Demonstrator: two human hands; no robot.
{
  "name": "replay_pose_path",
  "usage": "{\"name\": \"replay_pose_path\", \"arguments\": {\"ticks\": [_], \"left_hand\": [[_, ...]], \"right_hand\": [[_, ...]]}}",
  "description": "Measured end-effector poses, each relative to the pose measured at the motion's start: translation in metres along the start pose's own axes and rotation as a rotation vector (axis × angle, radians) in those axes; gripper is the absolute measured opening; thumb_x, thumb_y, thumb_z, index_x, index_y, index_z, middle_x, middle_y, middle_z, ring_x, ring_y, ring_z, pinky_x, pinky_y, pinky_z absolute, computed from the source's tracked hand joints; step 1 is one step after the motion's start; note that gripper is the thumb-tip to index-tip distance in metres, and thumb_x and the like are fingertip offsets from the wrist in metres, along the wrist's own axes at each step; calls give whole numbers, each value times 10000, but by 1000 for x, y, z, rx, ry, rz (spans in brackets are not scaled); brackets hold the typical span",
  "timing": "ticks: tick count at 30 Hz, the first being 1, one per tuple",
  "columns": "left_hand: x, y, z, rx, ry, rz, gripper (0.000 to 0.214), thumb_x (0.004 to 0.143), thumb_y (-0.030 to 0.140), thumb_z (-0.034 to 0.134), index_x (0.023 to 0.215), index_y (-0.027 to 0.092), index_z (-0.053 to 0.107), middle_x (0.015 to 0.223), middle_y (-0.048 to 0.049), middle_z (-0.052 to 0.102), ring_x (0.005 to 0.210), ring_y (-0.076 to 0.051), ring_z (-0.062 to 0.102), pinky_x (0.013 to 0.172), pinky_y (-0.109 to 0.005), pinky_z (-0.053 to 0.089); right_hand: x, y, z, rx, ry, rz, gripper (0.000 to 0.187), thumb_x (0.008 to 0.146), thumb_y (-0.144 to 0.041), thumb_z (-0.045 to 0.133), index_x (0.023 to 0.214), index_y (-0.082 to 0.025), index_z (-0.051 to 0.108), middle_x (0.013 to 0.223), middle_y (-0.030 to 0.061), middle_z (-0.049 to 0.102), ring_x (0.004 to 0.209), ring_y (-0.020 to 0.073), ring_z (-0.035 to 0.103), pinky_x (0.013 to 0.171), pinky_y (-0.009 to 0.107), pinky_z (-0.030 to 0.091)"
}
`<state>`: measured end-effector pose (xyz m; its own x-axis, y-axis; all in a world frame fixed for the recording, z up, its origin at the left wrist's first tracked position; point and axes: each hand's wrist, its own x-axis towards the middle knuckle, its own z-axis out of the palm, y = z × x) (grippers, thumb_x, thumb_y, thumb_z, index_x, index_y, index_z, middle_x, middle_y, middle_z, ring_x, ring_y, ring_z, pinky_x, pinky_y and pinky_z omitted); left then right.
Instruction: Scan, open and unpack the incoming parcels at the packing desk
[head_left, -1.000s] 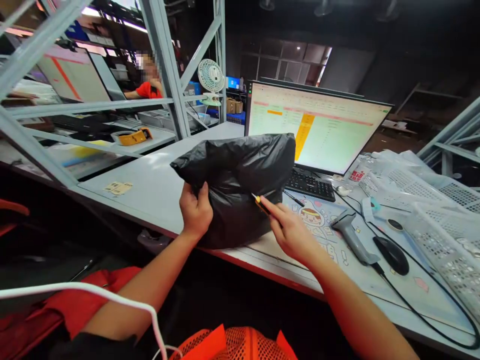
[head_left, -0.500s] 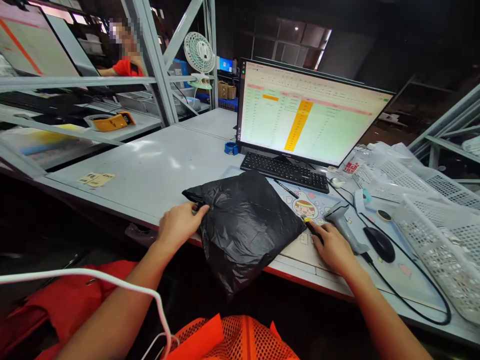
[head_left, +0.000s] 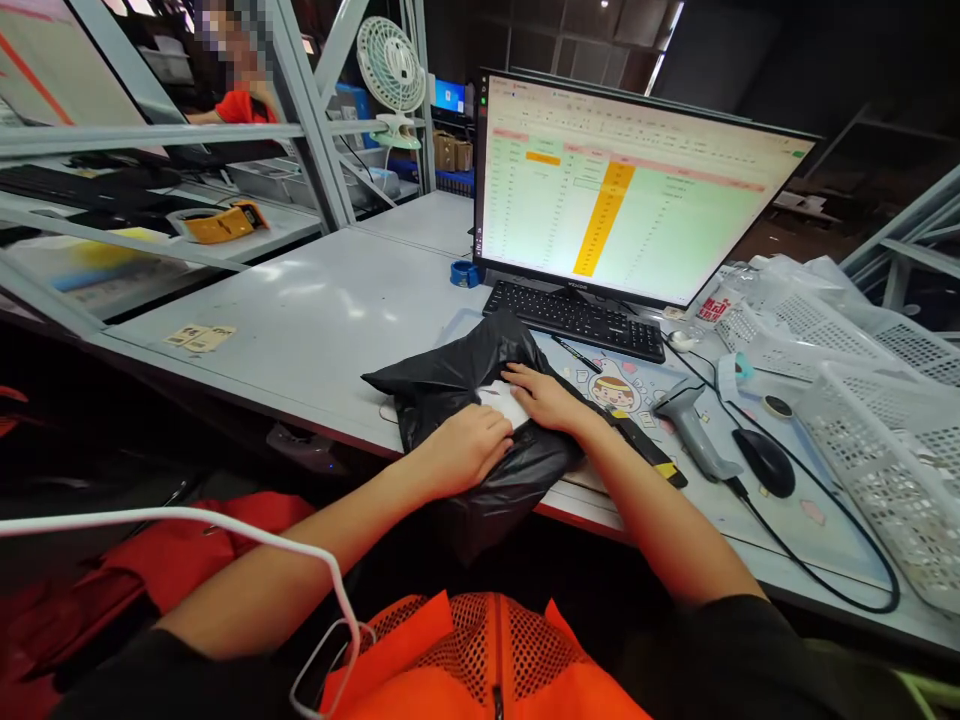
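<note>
A black plastic bag (head_left: 442, 362) lies across the front edge of the desk, its lower part hanging over. Between my hands a gap in it shows something white (head_left: 501, 402), whose kind I cannot make out. My left hand (head_left: 471, 448) is closed on the bag at the near side of the gap. On the far right side of the gap, my right hand (head_left: 547, 400) has its fingers bent over the bag beside the white thing. A black and yellow utility knife (head_left: 649, 452) rests on the desk mat by my right forearm.
A monitor (head_left: 622, 190) and keyboard (head_left: 574, 318) stand behind the bag. To the right are a grey barcode scanner (head_left: 694, 430), a black mouse (head_left: 763, 462), a looping cable and white plastic baskets (head_left: 885, 480). A person in red sits beyond the metal frame (head_left: 311, 130).
My right hand has let go of the utility knife, now on the mat, and moved left onto the bag. My left hand has shifted right from the bag's corner. The white thing has come into sight.
</note>
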<state>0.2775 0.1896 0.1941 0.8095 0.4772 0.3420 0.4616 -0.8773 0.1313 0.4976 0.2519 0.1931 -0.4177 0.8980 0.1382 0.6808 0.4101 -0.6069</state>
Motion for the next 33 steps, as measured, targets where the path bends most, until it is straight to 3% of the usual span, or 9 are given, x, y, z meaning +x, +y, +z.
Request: {"name": "replay_pose_path", "arguments": {"ticks": [5,9,13,17,20,23,25,28,33], "left_hand": [[-31,13,-8,-109,17,-65,305,1147,278,417,1004,168,663,909,-63,725,846,-227,668,795,-355,506],[-20,-9,-13,-83,29,-219,241,1124,326,510,1118,168,691,1091,-103,746,1041,-271,682,930,-390,547],[-12,-17,-16,-133,-18,-236,199,1079,323,609,1136,157,705,1150,-121,755,1101,-295,695,999,-429,556],[-1,9,-18,-159,-182,-260,313,1121,392,532,1227,159,712,1104,-135,787,1064,-321,753,943,-440,575],[17,37,-24,-123,-280,-254,388,1137,442,476,1257,151,703,1089,-160,798,1062,-363,775,900,-465,583],[23,60,-29,-108,-315,-281,392,1148,423,419,1159,153,703,1014,-152,803,974,-368,791,820,-454,577],[8,75,-28,-137,-315,-297,353,1142,381,415,1145,164,693,945,-125,801,895,-349,794,754,-425,560],[-44,92,-15,-274,-265,-265,300,1123,346,430,1088,197,689,841,-62,775,772,-288,773,677,-371,523],[-134,76,26,-515,-49,-425,357,1120,388,419,1104,232,740,906,-32,808,802,-215,781,746,-313,564]], "right_hand": [[-8,17,2,9,-35,33,586,1057,-344,574,1591,-105,595,1695,176,476,1627,301,392,1374,512,274],[-12,22,-1,59,6,26,580,1036,-369,615,1581,-170,618,1689,144,500,1595,291,453,1360,514,304],[-19,21,-4,28,57,57,586,1029,-364,610,1581,-167,614,1668,148,535,1566,284,497,1349,501,327],[-9,-3,-2,-101,-27,120,732,1066,-426,594,1718,-149,413,1759,192,386,1652,305,348,1361,500,277],[11,-31,7,-267,-170,235,775,1111,-550,516,1785,-290,236,1839,166,179,1707,406,98,1348,662,172],[34,-45,14,-390,-233,310,755,1134,-604,399,1794,-359,125,1860,148,67,1697,455,-33,1322,736,72],[47,-43,14,-440,-206,386,772,1136,-563,374,1796,-351,33,1862,152,22,1695,457,-58,1317,744,55],[62,-34,9,-454,-153,521,828,1112,-462,407,1789,-341,-54,1863,153,-24,1694,466,-53,1299,777,85],[77,-28,9,-283,-122,517,882,1050,-427,575,1800,-297,129,1857,176,61,1688,507,3,1283,819,82]]}}
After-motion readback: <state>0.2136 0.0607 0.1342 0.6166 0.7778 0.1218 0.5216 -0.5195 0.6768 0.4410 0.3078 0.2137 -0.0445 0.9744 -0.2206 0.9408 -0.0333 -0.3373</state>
